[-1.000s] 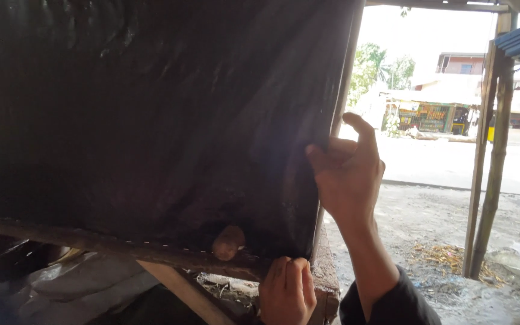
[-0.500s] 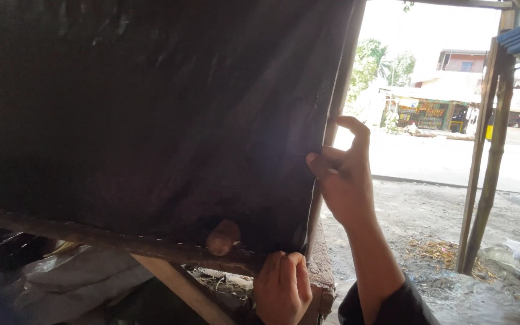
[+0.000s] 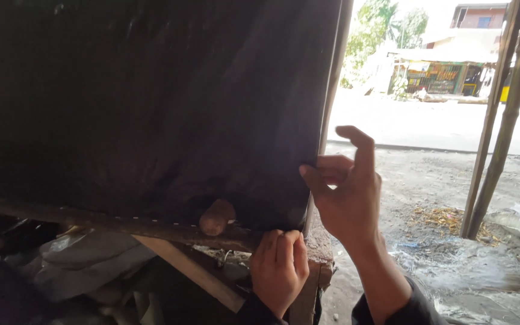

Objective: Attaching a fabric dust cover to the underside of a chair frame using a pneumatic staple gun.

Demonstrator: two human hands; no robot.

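Note:
A large black sheet hangs stretched over a wooden frame. My right hand pinches the sheet's right edge between thumb and fingers, beside a thin upright post. Lower down, my left hand is closed in a fist on the sheet's bottom corner, against the wooden rail. A short rounded wooden handle rests on that rail just left of my left hand, partly tucked under the sheet.
A slanted wooden brace and grey crumpled plastic lie under the rail. To the right stand bamboo poles on dirt ground with litter. A bright road and buildings lie beyond.
My right hand has slid down the sheet's right edge and its fingers have closed on it. My left hand has stayed clenched at the bottom corner.

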